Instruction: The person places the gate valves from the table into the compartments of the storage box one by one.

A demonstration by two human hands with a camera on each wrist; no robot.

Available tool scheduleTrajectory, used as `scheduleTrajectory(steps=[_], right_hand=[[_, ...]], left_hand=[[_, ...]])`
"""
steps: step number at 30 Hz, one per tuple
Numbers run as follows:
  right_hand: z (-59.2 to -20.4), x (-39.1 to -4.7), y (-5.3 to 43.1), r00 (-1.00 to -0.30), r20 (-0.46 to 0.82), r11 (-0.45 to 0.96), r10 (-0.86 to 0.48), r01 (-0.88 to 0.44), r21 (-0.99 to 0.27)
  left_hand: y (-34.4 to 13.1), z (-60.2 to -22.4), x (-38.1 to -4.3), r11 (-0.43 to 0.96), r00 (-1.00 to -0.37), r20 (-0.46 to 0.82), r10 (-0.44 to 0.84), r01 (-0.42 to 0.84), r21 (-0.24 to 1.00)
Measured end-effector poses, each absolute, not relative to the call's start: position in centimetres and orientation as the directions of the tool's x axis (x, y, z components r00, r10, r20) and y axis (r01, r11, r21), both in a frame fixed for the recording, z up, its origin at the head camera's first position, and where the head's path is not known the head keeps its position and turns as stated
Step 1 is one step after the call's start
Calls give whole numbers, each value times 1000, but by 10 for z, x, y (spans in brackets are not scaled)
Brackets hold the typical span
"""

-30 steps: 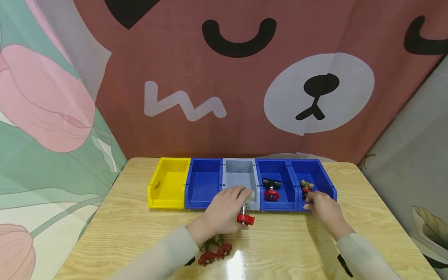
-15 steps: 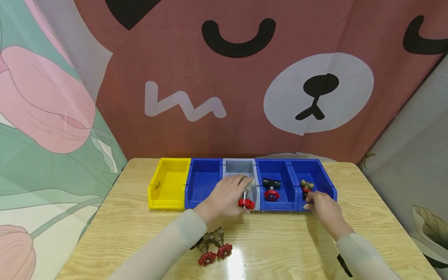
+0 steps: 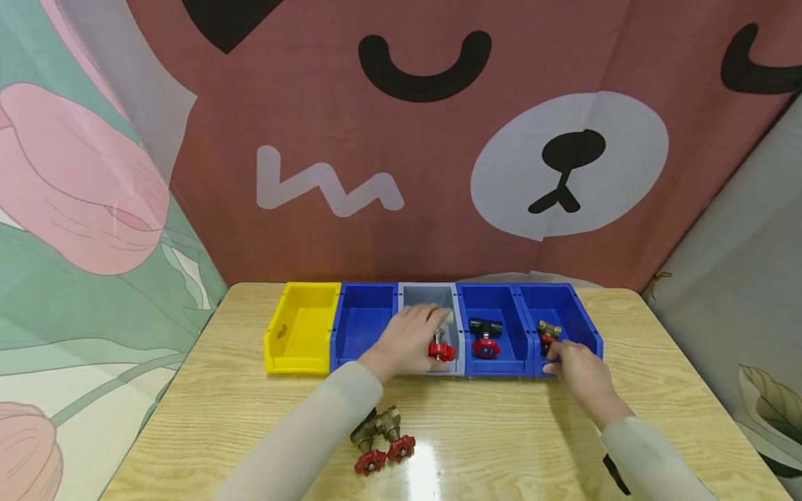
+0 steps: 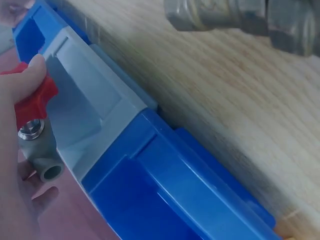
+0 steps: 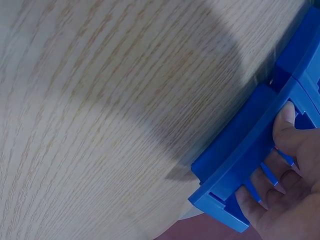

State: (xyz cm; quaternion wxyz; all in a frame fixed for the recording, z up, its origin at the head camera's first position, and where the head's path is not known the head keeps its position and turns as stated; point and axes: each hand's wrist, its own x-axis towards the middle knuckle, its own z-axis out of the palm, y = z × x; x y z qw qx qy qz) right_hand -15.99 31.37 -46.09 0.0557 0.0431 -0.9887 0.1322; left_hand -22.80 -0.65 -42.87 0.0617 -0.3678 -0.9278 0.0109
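My left hand [image 3: 410, 337] holds a grey valve [image 4: 42, 145] with a red handle [image 3: 441, 351] inside the grey bin [image 3: 428, 298]. In the left wrist view the thumb lies on the red handle, and the other fingers are by the grey body. My right hand [image 3: 583, 372] reaches over the front of the rightmost blue bin [image 3: 551, 299]. Its loosely bent fingers [image 5: 270, 180] show no object between them. A brass valve [image 3: 548, 329] with a red handle lies beside those fingertips, partly hidden by the hand.
Left of the grey bin stand a blue bin [image 3: 366, 327] and a yellow bin [image 3: 305, 330]. Another blue bin [image 3: 495, 299] holds a black valve [image 3: 485, 327] with a red handle. Two brass valves [image 3: 376, 431] with red handles lie on the wooden table [image 3: 501, 438].
The left hand has moved forward, carrying the grey valve from the grey bin's front edge into the bin. The brass valves on the table are now uncovered. The right hand has stayed put.
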Motion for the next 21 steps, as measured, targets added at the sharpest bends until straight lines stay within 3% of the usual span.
scheduleTrajectory(steps=[21], right_hand=[[-459,-159,311,-991,114,960,-72,-100,-263]], left_hand=[[7,-433,-260,799,-798,-56,600,602,-17]])
